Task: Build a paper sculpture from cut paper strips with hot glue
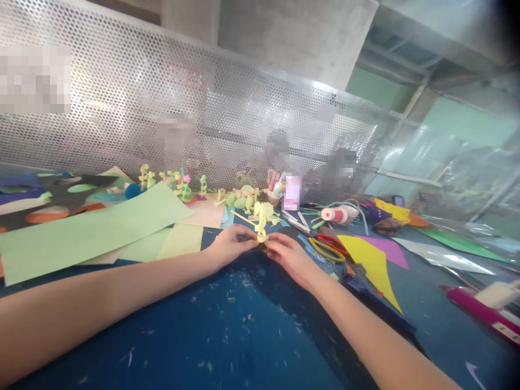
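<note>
In the head view, my left hand (232,245) and my right hand (289,257) meet over the blue table, fingertips pinched at the base of a small pale-yellow curled figure (262,226). The figure stands upright between them, with loops along its height; its material, felt or paper, I cannot tell. Just behind it lie several yellow-green oval pieces (244,200). Left of my left hand is a long pale-green sheet (93,230) on top of other sheets. Scissors with yellow handles (327,250) and red-handled scissors (333,242) rest right of my right hand.
Similar curled figures (203,186) stand at the back left. A spool (335,215), a yellow sheet (368,259) and a dark blue tool (376,298) lie to the right, with a magenta glue gun (475,309) farther right. Scraps dot the blue table (195,341). Behind rises a perforated metal screen (244,108).
</note>
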